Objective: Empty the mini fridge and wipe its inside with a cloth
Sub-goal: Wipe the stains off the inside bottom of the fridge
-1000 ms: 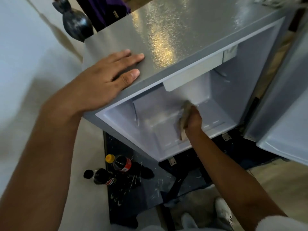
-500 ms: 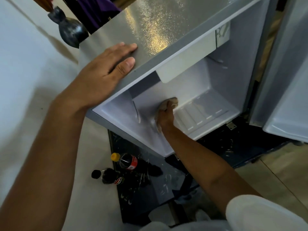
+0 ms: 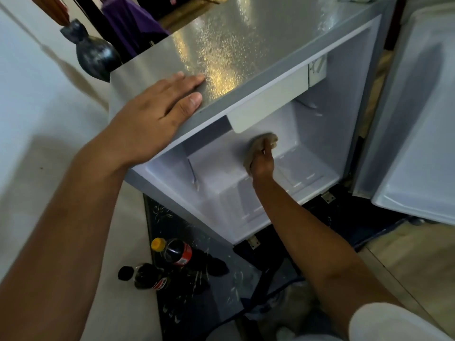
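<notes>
Head view, close, angled down into open mini fridge [image 3: 283,77]

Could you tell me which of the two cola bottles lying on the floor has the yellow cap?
The red-labelled bottle, lying nearer the fridge; the other bottle has a black cap.

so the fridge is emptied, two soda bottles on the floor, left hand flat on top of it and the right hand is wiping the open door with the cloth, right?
Not quite. The head view shows the right hand pressing the cloth against the back wall inside the mini fridge, not the open door. The rest holds: nothing shows inside it, two soda bottles lie on the floor, and the left hand rests flat on top.
</notes>
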Tool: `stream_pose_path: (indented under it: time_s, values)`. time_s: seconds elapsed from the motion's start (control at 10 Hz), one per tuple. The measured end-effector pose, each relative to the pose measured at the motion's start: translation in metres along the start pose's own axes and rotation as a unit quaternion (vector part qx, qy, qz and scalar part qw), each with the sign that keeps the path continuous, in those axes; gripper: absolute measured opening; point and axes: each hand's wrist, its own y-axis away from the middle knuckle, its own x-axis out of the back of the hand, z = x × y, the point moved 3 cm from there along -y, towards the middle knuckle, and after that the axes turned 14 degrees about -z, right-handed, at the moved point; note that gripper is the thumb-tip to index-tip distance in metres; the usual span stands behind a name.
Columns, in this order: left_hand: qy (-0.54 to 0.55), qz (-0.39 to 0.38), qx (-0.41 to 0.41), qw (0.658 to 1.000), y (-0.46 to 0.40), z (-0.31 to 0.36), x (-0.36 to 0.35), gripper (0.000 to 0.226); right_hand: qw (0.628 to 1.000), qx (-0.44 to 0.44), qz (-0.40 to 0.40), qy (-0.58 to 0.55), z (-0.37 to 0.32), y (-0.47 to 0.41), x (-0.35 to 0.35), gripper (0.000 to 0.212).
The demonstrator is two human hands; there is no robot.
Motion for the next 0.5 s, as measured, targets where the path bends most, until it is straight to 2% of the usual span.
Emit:
stream_pose_path:
  time_s: [0.1, 0.2, 0.3, 0.4, 0.5]
  values:
    - [-0.014, -0.010, 0.011, 1.000, 0.000, 0.001, 0.000, 0.062, 0.999, 0.037, -0.035, 0.004, 0.000, 0.010, -0.028, 0.052]
    - [-0.030, -0.009, 0.017, 0.999, 0.001, 0.003, -0.001, 0.054, 0.995, -0.008, -0.041, 0.091, 0.004, 0.023, -0.058, 0.068]
    - [-0.038, -0.015, 0.025, 0.999, 0.002, 0.005, -0.001, 0.051, 0.992, 0.034, -0.067, 0.098, 0.010, 0.042, -0.070, 0.061]
    - [-0.037, -0.025, 0.031, 0.998, 0.002, 0.005, -0.001, 0.051, 0.983, 0.043, -0.120, 0.132, 0.018, 0.048, -0.072, 0.062]
    - [-0.035, -0.028, 0.029, 0.999, 0.003, 0.005, -0.001, 0.050, 0.977, 0.014, -0.170, 0.130, 0.035, 0.052, -0.078, 0.066]
